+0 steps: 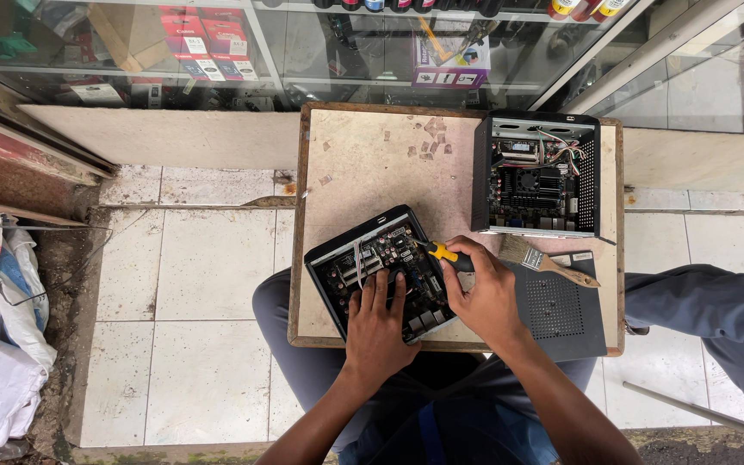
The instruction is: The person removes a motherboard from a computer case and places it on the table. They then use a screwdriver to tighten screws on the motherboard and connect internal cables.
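- screwdriver [443, 253], yellow-handled, long axis slanting up-left from the right hand [486, 297] clenched round it, tip inside the open black computer case [382, 269].
- left hand [376, 323] released, flat on that case, on the table [363, 164].

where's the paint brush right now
In the head view, the paint brush lies on the table's right side, across the perforated black cover panel, just below the second open computer case.

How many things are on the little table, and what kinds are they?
Open computer cases: 2
Case cover panel: 1
Paintbrush: 1
Screwdriver: 1, held in the right hand
Total: 5
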